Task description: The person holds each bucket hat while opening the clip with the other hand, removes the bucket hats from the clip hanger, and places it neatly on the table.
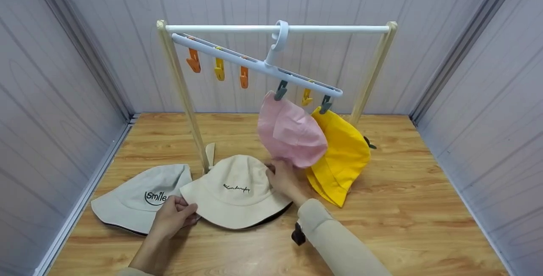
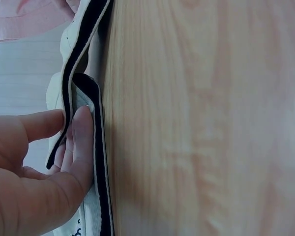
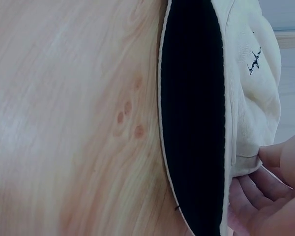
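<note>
A cream bucket hat (image 1: 237, 206) with dark script on its front sits in the middle of the table, dark lining showing under the brim. My left hand (image 1: 172, 216) pinches the left end of its brim; in the left wrist view the brim edge (image 2: 66, 93) passes between thumb and fingers. On the hat's right side, my right hand (image 1: 285, 180) pinches the fabric near the brim, as the right wrist view also shows. A pale grey bucket hat (image 1: 127, 202) marked "smile" lies at the left, partly behind my left hand.
A white hanger (image 1: 254, 65) hangs tilted, right end lower, from the rack's white bar (image 1: 220, 29). Grey clips hold a pink hat (image 1: 292, 136) and a yellow hat (image 1: 345, 153). Other orange and yellow clips (image 1: 219, 70) hang without hats. The rack's wooden post (image 1: 184, 98) stands behind the cream hat.
</note>
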Demonstrator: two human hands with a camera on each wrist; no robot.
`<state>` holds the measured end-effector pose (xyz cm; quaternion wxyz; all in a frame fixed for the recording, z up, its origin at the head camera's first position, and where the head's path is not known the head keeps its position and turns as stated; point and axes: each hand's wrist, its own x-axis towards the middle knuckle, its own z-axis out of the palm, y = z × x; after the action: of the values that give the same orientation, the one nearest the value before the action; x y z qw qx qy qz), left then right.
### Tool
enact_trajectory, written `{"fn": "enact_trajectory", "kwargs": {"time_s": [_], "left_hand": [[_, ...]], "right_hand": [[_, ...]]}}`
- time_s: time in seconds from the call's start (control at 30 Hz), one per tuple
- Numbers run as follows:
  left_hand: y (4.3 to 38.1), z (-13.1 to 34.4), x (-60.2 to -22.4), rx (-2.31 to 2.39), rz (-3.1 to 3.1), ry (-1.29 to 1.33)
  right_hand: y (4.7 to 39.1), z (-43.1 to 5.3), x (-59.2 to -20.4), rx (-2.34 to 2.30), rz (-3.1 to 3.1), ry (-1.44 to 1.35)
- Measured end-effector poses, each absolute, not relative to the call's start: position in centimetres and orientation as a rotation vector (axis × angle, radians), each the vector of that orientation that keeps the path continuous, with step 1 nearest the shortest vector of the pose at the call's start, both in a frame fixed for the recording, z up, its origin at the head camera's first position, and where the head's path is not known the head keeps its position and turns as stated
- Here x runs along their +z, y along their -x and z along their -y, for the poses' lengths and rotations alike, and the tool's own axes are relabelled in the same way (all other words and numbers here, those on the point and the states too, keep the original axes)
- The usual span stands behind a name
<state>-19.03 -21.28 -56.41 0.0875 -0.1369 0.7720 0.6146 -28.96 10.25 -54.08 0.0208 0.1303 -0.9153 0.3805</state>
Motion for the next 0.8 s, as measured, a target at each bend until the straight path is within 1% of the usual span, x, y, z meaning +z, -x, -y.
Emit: {"fn": "enact_trajectory", "kwargs": {"time_s": [0.3, 0.5, 0.67, 0.8], "left_hand": [[19.0, 21.3, -56.5, 1.877, -2.239, 0.422], [18.9, 21.5, -56.4, 1.919, -2.198, 0.406], [18.8, 22.1, -55.7, 1.865, -2.272, 0.372], [18.8, 22.5, -54.4, 1.75, -2.442, 0.327]], "right_hand": [[28.8, -10.2, -54.1, 1.167, 2.855, -0.384], [28.7, -10.6, -53.7, 1.188, 2.831, -0.517], [27.9, -11.5, -51.9, 1.286, 2.862, -0.626], [27.3, -12.6, -49.6, 1.377, 2.883, -0.672]]}}
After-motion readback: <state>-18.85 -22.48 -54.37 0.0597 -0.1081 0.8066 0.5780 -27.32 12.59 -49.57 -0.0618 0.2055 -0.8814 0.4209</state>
